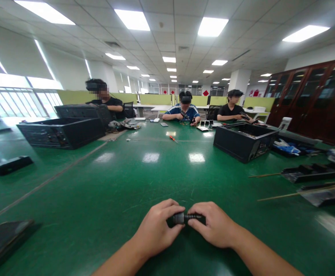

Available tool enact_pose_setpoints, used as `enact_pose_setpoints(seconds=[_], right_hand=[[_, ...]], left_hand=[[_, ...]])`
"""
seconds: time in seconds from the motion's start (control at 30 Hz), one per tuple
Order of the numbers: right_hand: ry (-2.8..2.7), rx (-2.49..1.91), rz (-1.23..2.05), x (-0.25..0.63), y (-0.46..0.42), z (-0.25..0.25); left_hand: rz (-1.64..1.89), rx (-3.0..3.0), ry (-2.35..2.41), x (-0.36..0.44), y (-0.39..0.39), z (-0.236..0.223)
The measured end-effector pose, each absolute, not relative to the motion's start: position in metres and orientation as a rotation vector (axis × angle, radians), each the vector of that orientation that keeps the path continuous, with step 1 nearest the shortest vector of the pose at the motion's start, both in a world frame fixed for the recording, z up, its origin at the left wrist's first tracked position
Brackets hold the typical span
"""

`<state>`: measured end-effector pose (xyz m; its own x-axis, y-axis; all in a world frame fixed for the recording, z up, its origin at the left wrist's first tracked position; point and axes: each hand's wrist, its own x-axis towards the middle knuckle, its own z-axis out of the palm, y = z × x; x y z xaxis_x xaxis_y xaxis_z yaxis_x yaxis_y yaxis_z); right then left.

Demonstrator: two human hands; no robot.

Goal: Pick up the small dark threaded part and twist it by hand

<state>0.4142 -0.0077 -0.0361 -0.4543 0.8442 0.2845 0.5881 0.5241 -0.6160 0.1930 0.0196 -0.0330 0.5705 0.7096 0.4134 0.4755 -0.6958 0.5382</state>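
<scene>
Both your hands meet at six o'clock on the green table (pixel 156 172), closed around a small dark cylindrical part (pixel 186 218). Your left hand (pixel 156 230) wraps the thicker end, fingers curled tight; your right hand (pixel 214 226) pinches the thinner end between thumb and fingertips. The part sits just above the tabletop, level and crosswise. Keep the left hand steady as the anchor and let only the right do the fine work, wrists low. An open black computer case (pixel 242 142) stands at one o'clock, a red-handled screwdriver (pixel 172 138) at twelve; three seated people work beyond.
</scene>
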Motion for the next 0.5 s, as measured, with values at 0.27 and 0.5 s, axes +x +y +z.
enact_pose_setpoints(seconds=[0.27, 0.5], right_hand=[[-2.19, -1.165, 0.583, 0.4137, -0.0075, -0.0357], [-2.172, -1.151, 0.583, 0.4139, -0.0071, -0.0377]], left_hand=[[0.877, 2.434, 0.971, 0.1927, 0.0181, -0.0323], [0.917, 2.439, 0.956, 0.1927, 0.0183, -0.0314]])
